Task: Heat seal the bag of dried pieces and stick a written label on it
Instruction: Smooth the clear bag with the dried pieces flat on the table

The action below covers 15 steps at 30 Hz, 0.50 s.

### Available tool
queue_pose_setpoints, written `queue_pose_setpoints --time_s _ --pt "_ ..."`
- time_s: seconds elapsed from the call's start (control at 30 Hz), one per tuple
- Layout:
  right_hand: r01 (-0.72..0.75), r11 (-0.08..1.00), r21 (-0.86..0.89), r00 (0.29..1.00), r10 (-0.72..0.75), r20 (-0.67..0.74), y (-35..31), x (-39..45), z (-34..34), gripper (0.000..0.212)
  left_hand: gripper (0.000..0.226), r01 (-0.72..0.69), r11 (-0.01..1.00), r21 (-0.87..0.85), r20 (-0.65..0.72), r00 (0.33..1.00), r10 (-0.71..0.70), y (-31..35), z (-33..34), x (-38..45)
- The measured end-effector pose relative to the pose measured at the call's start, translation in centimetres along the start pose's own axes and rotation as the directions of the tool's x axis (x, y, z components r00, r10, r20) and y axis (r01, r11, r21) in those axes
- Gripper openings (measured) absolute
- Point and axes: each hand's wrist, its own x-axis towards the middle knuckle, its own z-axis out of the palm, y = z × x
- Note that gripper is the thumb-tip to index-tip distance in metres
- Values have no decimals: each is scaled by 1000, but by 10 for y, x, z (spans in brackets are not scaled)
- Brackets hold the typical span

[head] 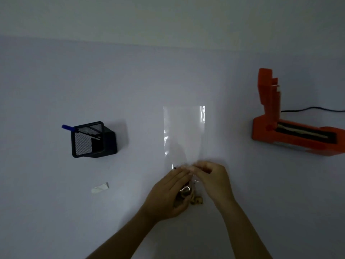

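From the head view, a clear bag (183,131) lies flat on the white table (242,193), stretching away from both hands. The left hand (169,191) curls around its near end, where the dried pieces (196,200) bunch between the hands. The right hand (211,176) pinches the plastic just beside the left fingertips. The orange heat sealer (291,124) stands open well right; the label (99,187) and pen holder (93,140) lie left.

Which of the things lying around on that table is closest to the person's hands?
The clear bag of dried pieces: both hands grip its near end. The label, mesh pen holder and orange sealer all lie apart.
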Motion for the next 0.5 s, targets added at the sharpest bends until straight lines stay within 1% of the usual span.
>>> queue_pose_setpoints --time_s 0.03,0.07,0.1,0.13,0.17,0.2,0.23,0.27,0.3,0.37,0.4,0.43,0.5 --pt "12 999 35 1000 -13 24 1 0 -1 3 57 25 1000 -16 -32 999 -26 2 -3 2" --pt "-2 996 89 999 -2 43 1 0 -1 9 60 84 996 -42 -78 993 -87 6 -6 4" --pt "-33 987 160 997 22 69 2 -1 -3 12 63 183 979 -88 -147 970 -194 9 -9 6" --pt "-70 973 222 994 51 94 2 -1 -4 12 64 309 937 -162 -228 912 -340 12 -14 9" --pt "-96 961 260 991 67 118 3 -1 -5 12 64 435 861 -263 -293 815 -501 15 -18 14" --pt "-113 953 280 988 77 135 5 -1 -6 10 63 526 765 -371 -313 705 -637 17 -22 19" --pt "-122 947 296 986 82 145 8 -1 -7 9 62 575 670 -469 -282 622 -731 18 -25 24" --pt "-126 942 312 985 83 148 9 -2 -9 8 57 594 584 -553 -201 585 -785 16 -28 29" --pt "-126 937 326 985 80 152 10 -2 -10 7 47 603 502 -620 -81 587 -805 14 -31 34" --pt "-126 933 336 984 76 159 9 -3 -14 9 25 636 373 -676 157 618 -770 13 -35 40" --pt "-123 935 333 984 70 165 8 -5 -16 11 17 648 338 -682 221 624 -750 15 -37 41" --pt "-120 935 334 983 64 172 9 -6 -18 12 13 654 317 -686 257 626 -736 17 -38 41" --pt "-124 925 360 980 58 188 9 -11 -24 13 9 657 303 -690 290 635 -716 22 -39 41"
